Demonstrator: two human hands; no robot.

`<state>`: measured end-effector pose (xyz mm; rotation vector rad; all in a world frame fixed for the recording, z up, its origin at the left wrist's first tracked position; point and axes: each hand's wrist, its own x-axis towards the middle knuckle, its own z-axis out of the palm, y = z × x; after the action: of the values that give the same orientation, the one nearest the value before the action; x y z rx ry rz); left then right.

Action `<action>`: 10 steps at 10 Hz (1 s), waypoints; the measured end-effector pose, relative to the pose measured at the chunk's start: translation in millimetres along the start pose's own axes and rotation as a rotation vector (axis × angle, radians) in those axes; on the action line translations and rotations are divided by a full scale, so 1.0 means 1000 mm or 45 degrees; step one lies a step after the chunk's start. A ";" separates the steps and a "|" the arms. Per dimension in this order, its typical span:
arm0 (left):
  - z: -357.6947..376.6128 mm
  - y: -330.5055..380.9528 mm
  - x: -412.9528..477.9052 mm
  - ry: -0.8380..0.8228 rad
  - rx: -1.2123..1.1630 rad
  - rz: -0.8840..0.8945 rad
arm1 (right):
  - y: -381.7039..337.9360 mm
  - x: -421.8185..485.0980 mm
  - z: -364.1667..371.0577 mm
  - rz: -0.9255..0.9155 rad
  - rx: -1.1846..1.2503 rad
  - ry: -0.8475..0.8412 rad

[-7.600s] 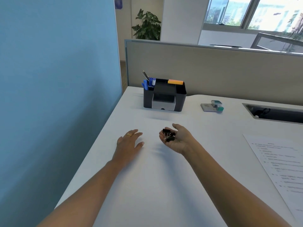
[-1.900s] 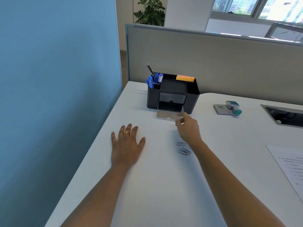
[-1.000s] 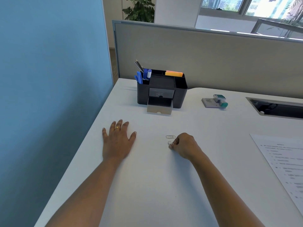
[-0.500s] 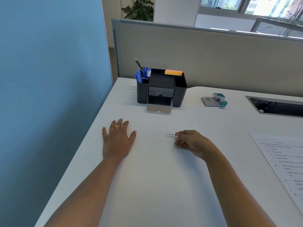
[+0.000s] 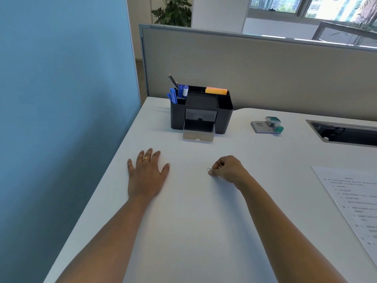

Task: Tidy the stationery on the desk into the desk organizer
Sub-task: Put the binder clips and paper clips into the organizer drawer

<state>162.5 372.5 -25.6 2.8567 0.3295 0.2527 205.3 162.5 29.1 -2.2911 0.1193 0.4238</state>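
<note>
Right hand [image 5: 229, 169] fingers pinch a paper clip [image 5: 209, 169] pointing left along the surface [image 5: 193, 231], mid-surface before the organizer [image 5: 201, 111]'s open drawer [image 5: 198, 135]; left hand [image 5: 145, 174] lies flat, fingers spread.

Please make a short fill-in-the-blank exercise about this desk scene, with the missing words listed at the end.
1. The small metal paper clip is pinched by the ____ hand.
2. The black plastic desk organizer has its lower translucent drawer pulled ____.
3. The left hand lies ____ on the white desk.
4. The blue pens stand in the organizer's ____ compartment.

Missing words: right; open; flat; left
</note>
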 end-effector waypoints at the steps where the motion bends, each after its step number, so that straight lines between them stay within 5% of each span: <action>1: -0.001 0.000 0.000 0.003 -0.010 0.000 | -0.005 0.002 -0.001 0.042 -0.119 -0.063; 3: -0.001 0.001 -0.001 -0.001 0.000 -0.002 | -0.012 0.005 0.003 0.018 -0.208 -0.092; 6: -0.001 0.001 0.000 -0.013 -0.010 -0.017 | -0.052 0.020 -0.010 0.281 1.272 -0.290; 10: -0.004 0.003 -0.001 -0.016 -0.030 -0.028 | -0.111 0.044 -0.035 0.275 1.617 -0.052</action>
<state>161.4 370.0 -20.8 2.8283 0.3533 0.2325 279.5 215.3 113.1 -1.0195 0.4660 0.3446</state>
